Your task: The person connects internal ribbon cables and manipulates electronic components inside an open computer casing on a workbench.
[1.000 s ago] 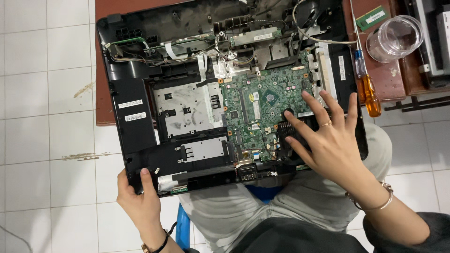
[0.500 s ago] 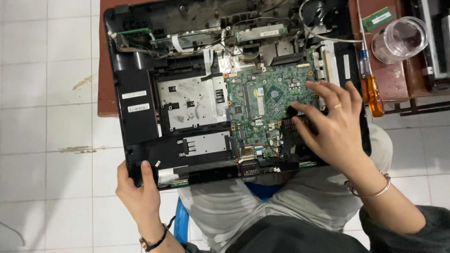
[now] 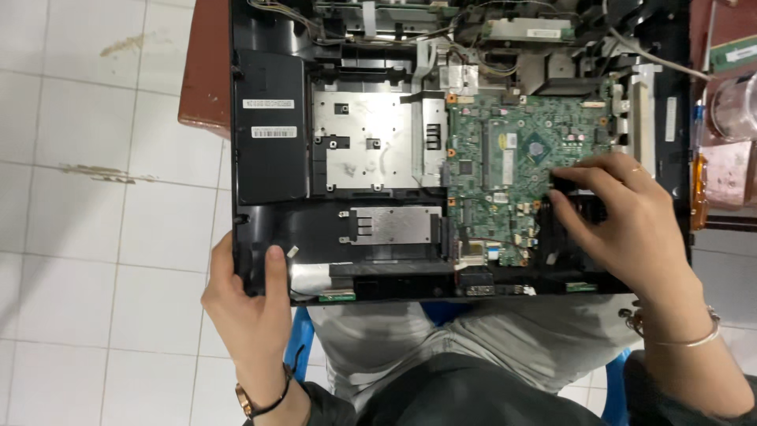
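Black plastic at the near-left corner of the opened laptop chassis (image 3: pixel 268 170) is clamped by the left hand (image 3: pixel 248 304), thumb on top and fingers wrapped under the edge. The right hand (image 3: pixel 631 225) rests with fingers curled together on a black component at the right edge of the green motherboard (image 3: pixel 520 170), fingertips touching it. The chassis lies half on a brown table (image 3: pixel 206 71), half over the person's lap; an orange-handled screwdriver (image 3: pixel 699 189) lies just beside its right side.
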